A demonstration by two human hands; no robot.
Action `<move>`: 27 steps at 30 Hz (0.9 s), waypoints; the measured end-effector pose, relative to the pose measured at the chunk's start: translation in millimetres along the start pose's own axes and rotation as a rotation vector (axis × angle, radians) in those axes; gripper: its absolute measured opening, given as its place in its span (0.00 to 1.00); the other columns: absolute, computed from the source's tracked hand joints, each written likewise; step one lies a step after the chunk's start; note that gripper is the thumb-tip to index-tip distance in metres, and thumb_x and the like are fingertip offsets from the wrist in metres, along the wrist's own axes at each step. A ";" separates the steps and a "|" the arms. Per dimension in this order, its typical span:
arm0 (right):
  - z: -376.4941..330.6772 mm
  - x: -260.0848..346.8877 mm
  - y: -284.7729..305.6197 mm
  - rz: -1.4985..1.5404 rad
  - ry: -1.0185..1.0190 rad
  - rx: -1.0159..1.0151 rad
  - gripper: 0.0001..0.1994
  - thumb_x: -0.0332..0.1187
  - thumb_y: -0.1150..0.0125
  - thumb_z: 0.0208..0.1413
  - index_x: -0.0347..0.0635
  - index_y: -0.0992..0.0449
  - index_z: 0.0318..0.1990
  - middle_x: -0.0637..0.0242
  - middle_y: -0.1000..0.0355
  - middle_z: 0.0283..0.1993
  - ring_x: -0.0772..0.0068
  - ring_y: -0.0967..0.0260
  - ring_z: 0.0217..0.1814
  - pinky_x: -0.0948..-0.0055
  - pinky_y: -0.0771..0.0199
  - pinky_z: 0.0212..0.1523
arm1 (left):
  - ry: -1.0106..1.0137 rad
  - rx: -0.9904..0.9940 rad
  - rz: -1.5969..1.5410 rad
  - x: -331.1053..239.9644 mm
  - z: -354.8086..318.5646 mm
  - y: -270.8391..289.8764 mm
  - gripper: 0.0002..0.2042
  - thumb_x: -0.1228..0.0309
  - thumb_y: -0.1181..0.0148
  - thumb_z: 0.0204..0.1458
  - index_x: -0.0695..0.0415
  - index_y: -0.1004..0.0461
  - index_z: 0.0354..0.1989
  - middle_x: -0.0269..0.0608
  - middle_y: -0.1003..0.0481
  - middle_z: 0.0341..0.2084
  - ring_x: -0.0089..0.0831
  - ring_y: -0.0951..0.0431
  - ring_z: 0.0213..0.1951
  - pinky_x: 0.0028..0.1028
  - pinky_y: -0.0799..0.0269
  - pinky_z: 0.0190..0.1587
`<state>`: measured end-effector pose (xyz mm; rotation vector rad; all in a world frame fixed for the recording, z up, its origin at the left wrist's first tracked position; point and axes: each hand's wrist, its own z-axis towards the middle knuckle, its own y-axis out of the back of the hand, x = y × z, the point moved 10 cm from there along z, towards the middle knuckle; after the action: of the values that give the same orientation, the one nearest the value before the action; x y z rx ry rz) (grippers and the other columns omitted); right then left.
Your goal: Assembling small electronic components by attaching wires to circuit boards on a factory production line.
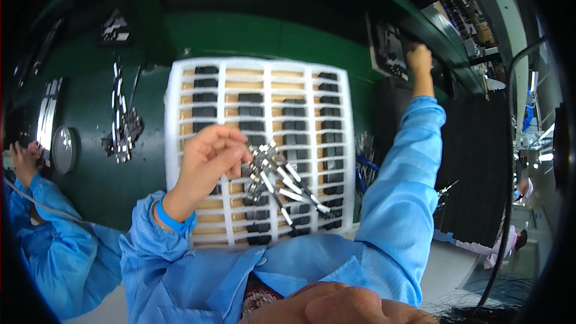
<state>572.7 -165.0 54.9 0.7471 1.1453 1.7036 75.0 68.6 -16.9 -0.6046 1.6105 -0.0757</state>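
Note:
My left hand (211,155), with a blue band at the wrist, is over a white foam tray (173,108). Its thumb and fingers are pinched together; what sits between them is too small to tell. At the fingertips is a bunch of short cables (279,174) with shiny metal connectors and black-and-white leads, lying across the tray's slots. Rows of black blocks (251,111) fill many slots. My right hand (420,60) reaches to the far right, fingers curled, beside a pale-edged board (387,45) with dark and shiny parts. Whatever it grips is hidden.
Left of the tray, another cable bunch (125,126) lies on the green table (159,174). Beyond it are a round clear dish (63,150) and a co-worker's hand (25,162). A green frame post (135,12) rises at the back. Blue-handled tools (365,165) lie right of the tray.

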 end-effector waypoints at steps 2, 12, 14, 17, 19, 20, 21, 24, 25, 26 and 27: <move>-9.2 33.3 59.5 0.159 0.250 -0.194 0.10 0.32 0.47 0.43 0.47 0.23 0.34 0.54 0.28 0.31 0.55 0.29 0.36 0.63 0.30 0.38 | -0.060 -0.026 0.025 -6.2 3.0 -0.3 0.09 0.76 0.48 0.50 0.62 0.32 0.40 0.40 0.26 0.28 0.16 0.30 0.25 0.14 0.35 0.25; -337.5 288.6 314.4 0.577 1.322 -0.230 0.07 0.32 0.46 0.46 0.43 0.31 0.33 0.67 0.31 0.32 0.67 0.31 0.36 0.50 0.36 0.48 | -0.482 -0.122 0.934 -37.3 -5.6 -12.2 0.10 0.75 0.39 0.39 0.65 0.29 0.31 0.46 0.31 0.27 0.42 0.30 0.32 0.32 0.33 0.35; -360.6 284.4 325.5 0.560 1.401 -0.250 0.08 0.36 0.49 0.49 0.45 0.32 0.35 0.70 0.32 0.31 0.69 0.32 0.35 0.50 0.37 0.47 | -0.522 -0.093 0.928 -34.6 -8.7 -12.0 0.11 0.75 0.38 0.38 0.66 0.29 0.31 0.47 0.32 0.28 0.43 0.30 0.33 0.33 0.33 0.36; -363.7 252.0 352.2 0.867 1.367 -0.573 0.08 0.39 0.49 0.43 0.49 0.30 0.30 0.72 0.32 0.28 0.73 0.33 0.33 0.52 0.36 0.43 | -0.499 -0.044 0.967 -34.8 -12.0 -15.4 0.12 0.76 0.38 0.37 0.67 0.29 0.30 0.49 0.33 0.30 0.44 0.31 0.34 0.33 0.33 0.37; -328.2 275.2 325.0 0.821 1.149 -0.207 0.07 0.28 0.43 0.41 0.42 0.31 0.30 0.65 0.31 0.29 0.61 0.34 0.33 0.45 0.35 0.40 | -0.475 0.015 0.990 -30.7 -11.0 -21.9 0.12 0.77 0.37 0.35 0.67 0.30 0.30 0.49 0.34 0.31 0.44 0.31 0.34 0.34 0.34 0.37; -312.0 285.7 300.9 0.736 1.049 -0.213 0.09 0.19 0.41 0.36 0.40 0.28 0.28 0.62 0.30 0.28 0.60 0.32 0.35 0.52 0.32 0.39 | -0.485 0.028 0.989 -31.5 -12.1 -24.6 0.12 0.77 0.37 0.35 0.67 0.30 0.30 0.49 0.34 0.31 0.44 0.31 0.34 0.34 0.34 0.37; -290.5 296.4 264.9 0.746 0.992 0.005 0.06 0.20 0.43 0.39 0.38 0.27 0.28 0.60 0.30 0.29 0.59 0.32 0.36 0.62 0.31 0.40 | -0.475 0.047 1.026 -29.4 -11.7 -24.7 0.12 0.77 0.37 0.35 0.67 0.30 0.30 0.49 0.34 0.33 0.44 0.30 0.36 0.33 0.33 0.38; -271.2 306.5 147.3 0.497 1.004 0.171 0.06 0.24 0.43 0.43 0.37 0.27 0.32 0.58 0.29 0.34 0.58 0.32 0.36 0.67 0.33 0.38 | -0.451 0.048 1.054 -26.4 -12.2 -23.0 0.12 0.78 0.38 0.35 0.66 0.30 0.30 0.49 0.34 0.36 0.43 0.30 0.37 0.32 0.33 0.39; -267.0 304.7 126.0 0.466 0.949 0.247 0.06 0.25 0.44 0.44 0.36 0.27 0.32 0.57 0.29 0.34 0.57 0.32 0.36 0.66 0.33 0.38 | -0.441 0.048 1.029 -25.2 -10.2 -22.6 0.11 0.78 0.38 0.35 0.66 0.30 0.29 0.48 0.34 0.36 0.43 0.30 0.38 0.32 0.33 0.39; -263.9 300.7 111.2 0.467 0.916 0.276 0.07 0.25 0.44 0.44 0.36 0.27 0.33 0.57 0.29 0.33 0.57 0.32 0.36 0.66 0.33 0.37 | -0.446 0.057 1.032 -24.3 -9.1 -23.9 0.11 0.78 0.38 0.35 0.66 0.30 0.29 0.48 0.34 0.36 0.43 0.30 0.38 0.32 0.33 0.39; -261.3 298.5 97.7 0.473 0.889 0.306 0.07 0.25 0.45 0.45 0.36 0.27 0.33 0.57 0.29 0.33 0.56 0.33 0.36 0.66 0.33 0.37 | -0.484 0.060 1.023 -26.2 -10.6 -25.5 0.11 0.79 0.38 0.35 0.65 0.30 0.29 0.48 0.33 0.34 0.43 0.30 0.37 0.32 0.33 0.39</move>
<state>199.3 0.4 42.7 0.4438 1.9800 2.3977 73.7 54.6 18.6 0.2857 1.2679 0.7219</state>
